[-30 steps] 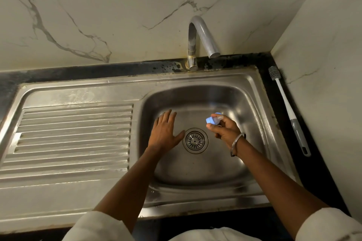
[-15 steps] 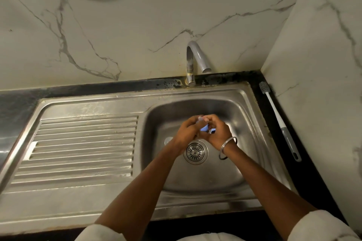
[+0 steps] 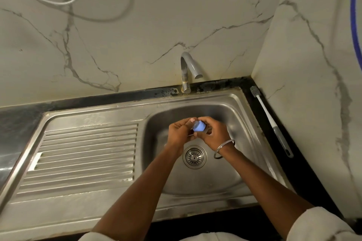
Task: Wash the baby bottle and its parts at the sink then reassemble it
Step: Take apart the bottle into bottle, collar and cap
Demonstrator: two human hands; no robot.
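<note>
Both hands meet in the centre of the frame, above the steel sink (image 3: pixel 243 129). The left hand (image 3: pixel 181 133) and right hand (image 3: pixel 214 134) have their fingers curled round a small blue bottle part (image 3: pixel 198 126), held between them in the air over the basin, just beyond the round drain strainer (image 3: pixel 194 157). Which part of the bottle it is cannot be told. A metal bangle (image 3: pixel 223 147) sits on the right wrist, and pale sleeves (image 3: pixel 323 227) show at the lower edge.

The basin is open all round the hands. Its back wall rises toward the curved tap (image 3: pixel 188 70) at upper centre, whose spout points down and right, well above the hands. To the left of the basin lies the ribbed draining board (image 3: pixel 88 152), reaching to the left edge of the frame.

A narrow black surface (image 3: pixel 88 100) borders the sink at the back and the right. On its right strip a white-handled bottle brush (image 3: pixel 270 119) lies along the side wall, bristles toward the corner, grey grip toward the lower right, well apart from the hands.

White veined marble walls (image 3: pixel 137 45) meet in a corner at the right. Loose cables (image 3: pixel 64 3) loop at upper left, and a blue hose (image 3: pixel 354 15) runs down the upper right edge.
</note>
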